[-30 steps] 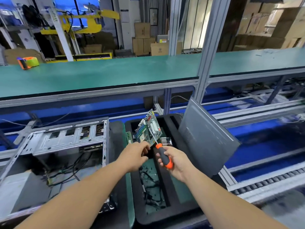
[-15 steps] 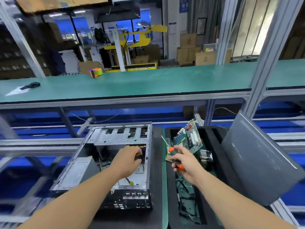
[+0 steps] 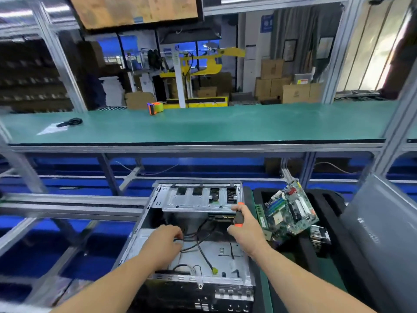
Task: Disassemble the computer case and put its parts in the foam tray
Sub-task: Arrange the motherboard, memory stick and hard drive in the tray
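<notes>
The open computer case [image 3: 198, 242] lies at 6 o'clock. The left hand [image 3: 165, 241] curls around black cables [image 3: 203, 240] inside it. The right hand [image 3: 244, 229] grips a screwdriver [image 3: 238, 219]. The foam tray [image 3: 327, 251], at 3 o'clock, holds the circuit board [image 3: 291, 210], tilted.

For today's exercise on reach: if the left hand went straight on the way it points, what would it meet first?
Probably the black cables at the left hand's fingertips inside the computer case; depth is unclear.
</notes>
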